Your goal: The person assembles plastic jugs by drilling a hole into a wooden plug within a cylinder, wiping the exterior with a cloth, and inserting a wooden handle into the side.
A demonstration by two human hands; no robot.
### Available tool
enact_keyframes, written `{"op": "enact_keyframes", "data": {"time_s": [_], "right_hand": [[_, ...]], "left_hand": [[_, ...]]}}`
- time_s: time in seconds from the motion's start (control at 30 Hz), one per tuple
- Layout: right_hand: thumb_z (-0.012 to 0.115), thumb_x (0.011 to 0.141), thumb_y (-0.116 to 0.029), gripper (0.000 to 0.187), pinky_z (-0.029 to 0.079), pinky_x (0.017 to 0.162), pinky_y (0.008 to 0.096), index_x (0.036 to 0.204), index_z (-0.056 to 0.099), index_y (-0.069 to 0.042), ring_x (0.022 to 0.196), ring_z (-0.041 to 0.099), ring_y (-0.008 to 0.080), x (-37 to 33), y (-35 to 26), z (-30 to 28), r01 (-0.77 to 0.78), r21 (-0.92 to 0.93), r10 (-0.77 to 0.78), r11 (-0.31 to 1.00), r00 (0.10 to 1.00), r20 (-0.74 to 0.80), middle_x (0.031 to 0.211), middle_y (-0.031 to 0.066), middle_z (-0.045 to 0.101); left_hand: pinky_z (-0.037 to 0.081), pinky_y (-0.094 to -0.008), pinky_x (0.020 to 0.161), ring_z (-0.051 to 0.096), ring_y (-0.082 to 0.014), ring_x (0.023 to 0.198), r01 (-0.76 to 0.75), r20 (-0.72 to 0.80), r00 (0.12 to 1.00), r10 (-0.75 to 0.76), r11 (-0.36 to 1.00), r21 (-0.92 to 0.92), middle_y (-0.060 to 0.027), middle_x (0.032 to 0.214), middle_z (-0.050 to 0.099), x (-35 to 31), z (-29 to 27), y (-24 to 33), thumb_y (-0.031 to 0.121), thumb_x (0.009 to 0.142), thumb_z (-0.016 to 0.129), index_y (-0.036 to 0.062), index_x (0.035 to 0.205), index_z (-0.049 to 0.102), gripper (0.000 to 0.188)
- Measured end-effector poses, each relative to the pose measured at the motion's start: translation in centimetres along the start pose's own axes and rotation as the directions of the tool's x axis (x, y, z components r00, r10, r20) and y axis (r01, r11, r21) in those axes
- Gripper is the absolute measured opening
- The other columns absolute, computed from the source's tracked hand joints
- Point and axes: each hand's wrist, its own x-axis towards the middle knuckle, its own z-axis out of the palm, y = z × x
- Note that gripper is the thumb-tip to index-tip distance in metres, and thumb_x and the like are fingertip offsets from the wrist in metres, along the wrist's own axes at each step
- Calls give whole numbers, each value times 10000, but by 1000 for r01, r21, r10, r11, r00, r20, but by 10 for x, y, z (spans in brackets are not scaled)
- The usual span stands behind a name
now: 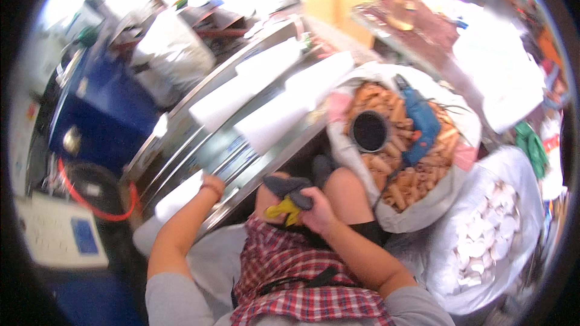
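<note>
My left hand [210, 182] reaches to the low metal frame in front of me, beside a white roll [180, 197]; glare and blur hide its fingers, so whether it grips the roll is unclear. Above my lap, my right hand [319, 209] is closed around a yellow and dark grey thing [285, 205], too smeared to name. Several shiny rods run slantwise along the metal frame [232, 196]. Farther up it, more white rolls [275, 122] lie on the rods.
At right, a white sack [411, 223] holds brown tubes, a blue power drill [421, 118] and a dark round-mouthed cylinder [370, 131]. Closer in, another bag [441, 278] contains white discs. A blue cabinet [106, 108] and a red-rimmed bin [96, 190] stand left; a cardboard box [338, 0] sits behind.
</note>
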Motion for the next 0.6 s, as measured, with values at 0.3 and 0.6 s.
{"op": "enact_keyframes", "data": {"time_s": [0.3, 0.6], "right_hand": [[423, 919, -349, 469, 454, 889, 366, 1185, 528, 23, 1019, 586, 280, 1, -4, -31, 188, -70, -195, 980, 975, -107, 1107, 160, 618], [464, 923, -437, 470, 418, 960, 353, 1131, 580, -32, 1029, 587, 239, 13, -7, 2, 225, 0, -221, 974, 959, -175, 1092, 102, 633]], "left_hand": [[333, -573, 940, 503, -277, 1203, 142, 58, 987, -152, 980, 139, -24, 1300, 547, 28, 15, -24, 511, 831, 543, 178, 1238, 585, 528], [478, -491, 690, 631, -364, 775, 204, -533, 617, -579, 772, -602, -175, 883, 646, -188, -58, -140, 518, 715, 695, 3, 1125, 527, 679]]}}
